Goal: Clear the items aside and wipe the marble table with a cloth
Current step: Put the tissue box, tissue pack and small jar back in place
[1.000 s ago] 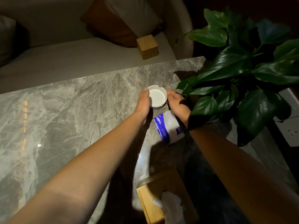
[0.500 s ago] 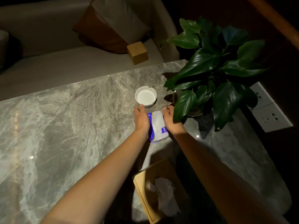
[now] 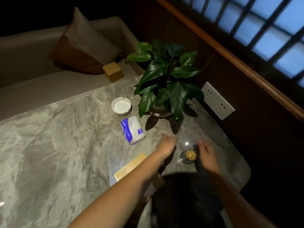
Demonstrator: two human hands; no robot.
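Observation:
On the grey marble table [image 3: 49, 145] a white ashtray [image 3: 121, 106] stands beside a potted plant [image 3: 166, 76]. A blue and white tissue pack [image 3: 133, 130] lies just in front of the ashtray. A small glass holder of toothpicks [image 3: 188, 156] stands near the table's right edge. My left hand [image 3: 166, 146] hovers left of the holder with relaxed fingers, holding nothing. My right hand [image 3: 206, 153] hangs just right of the holder, fingers loose and empty. A wooden tissue box [image 3: 131, 166] lies under my left forearm, partly hidden.
A sofa with cushions [image 3: 82, 46] runs behind the table, with a wooden cube [image 3: 113, 71] on its seat. A wall socket [image 3: 217, 100] sits right of the plant. A window [image 3: 271, 30] is at the upper right. The table's rounded corner is at the lower right.
Both hands let go of the tissue pack and moved right and nearer, to either side of the toothpick holder. The pack now lies in front of the ashtray. The view swung right.

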